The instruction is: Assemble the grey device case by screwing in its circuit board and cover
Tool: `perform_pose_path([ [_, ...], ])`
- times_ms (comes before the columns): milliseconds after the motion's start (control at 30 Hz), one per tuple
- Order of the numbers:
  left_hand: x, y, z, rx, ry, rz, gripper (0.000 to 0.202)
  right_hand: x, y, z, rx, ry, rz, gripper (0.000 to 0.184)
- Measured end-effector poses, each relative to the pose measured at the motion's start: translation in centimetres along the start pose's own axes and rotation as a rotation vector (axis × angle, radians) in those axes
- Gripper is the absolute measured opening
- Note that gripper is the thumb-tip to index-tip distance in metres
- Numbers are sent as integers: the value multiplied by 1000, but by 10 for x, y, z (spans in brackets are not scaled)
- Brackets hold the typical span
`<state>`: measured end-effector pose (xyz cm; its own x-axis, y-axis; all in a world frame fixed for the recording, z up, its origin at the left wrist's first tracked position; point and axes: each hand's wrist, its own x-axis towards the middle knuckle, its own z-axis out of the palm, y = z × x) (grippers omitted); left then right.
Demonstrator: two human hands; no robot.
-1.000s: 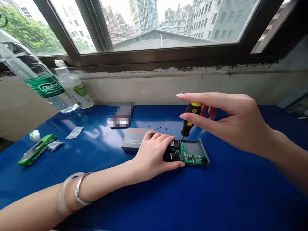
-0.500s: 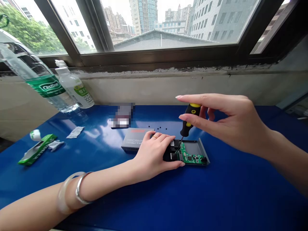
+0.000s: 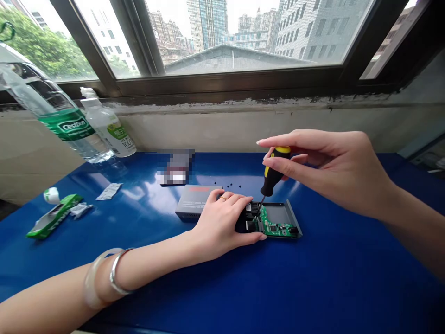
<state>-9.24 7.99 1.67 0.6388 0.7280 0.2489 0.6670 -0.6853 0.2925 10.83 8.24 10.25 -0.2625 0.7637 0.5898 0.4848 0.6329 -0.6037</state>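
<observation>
My right hand (image 3: 330,171) pinches a small screwdriver (image 3: 274,174) with a black and yellow handle by its top. Its thin shaft slants down, and the tip reaches the green circuit board (image 3: 276,226) close to a black connector. That board lies in an open grey metal case tray (image 3: 278,214). My left hand (image 3: 222,227) presses over the black connector end of the board and hides that end. Just behind my left fingers sits a grey metal case cover (image 3: 193,206) with a red label. Several tiny black screws (image 3: 227,185) lie beyond it.
A glossy blue table (image 3: 313,278) runs along the window wall. A large water bottle (image 3: 66,125) leans at the left beside a smaller upright bottle (image 3: 107,132). Torn green packaging (image 3: 54,218), a white paper scrap (image 3: 109,191) and a pixelated object (image 3: 175,168) lie on the table.
My right fingers have closed in around the screwdriver handle, and the hand sits slightly higher. My left hand and the board have barely moved.
</observation>
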Motion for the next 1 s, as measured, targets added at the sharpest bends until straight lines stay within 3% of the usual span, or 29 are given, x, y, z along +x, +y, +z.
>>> perform_pose_path([
  [200, 0, -1, 0, 12, -9, 0, 67, -1, 2, -1, -167, -3, -158, 32],
  [333, 0, -1, 0, 7, -3, 2, 67, 0, 2, -5, 46, -142, -80, 41],
  [400, 0, 0, 0, 9, 1, 2, 67, 1, 2, -5, 93, -152, -31, 40],
  [467, 0, 0, 1, 15, 2, 3, 67, 1, 3, -4, 38, -88, -27, 34],
  [567, 0, 0, 1, 26, 5, 8, 66, -1, 6, 1, -162, 68, -147, 26],
  [633, 0, 0, 1, 28, 7, 11, 66, -2, 8, 4, -247, 98, -210, 30],
  [700, 0, 0, 1, 24, 5, 10, 66, -3, 9, 5, -190, 31, -187, 36],
  [800, 0, 0, 1, 15, -1, 6, 67, -3, 8, 3, 89, -165, -75, 43],
  [867, -1, 0, 0, 12, -1, 6, 66, -3, 6, 2, 213, -222, -26, 45],
  [1000, 0, 0, 0, 13, -1, 8, 65, -5, 4, 8, 40, -23, -118, 39],
])
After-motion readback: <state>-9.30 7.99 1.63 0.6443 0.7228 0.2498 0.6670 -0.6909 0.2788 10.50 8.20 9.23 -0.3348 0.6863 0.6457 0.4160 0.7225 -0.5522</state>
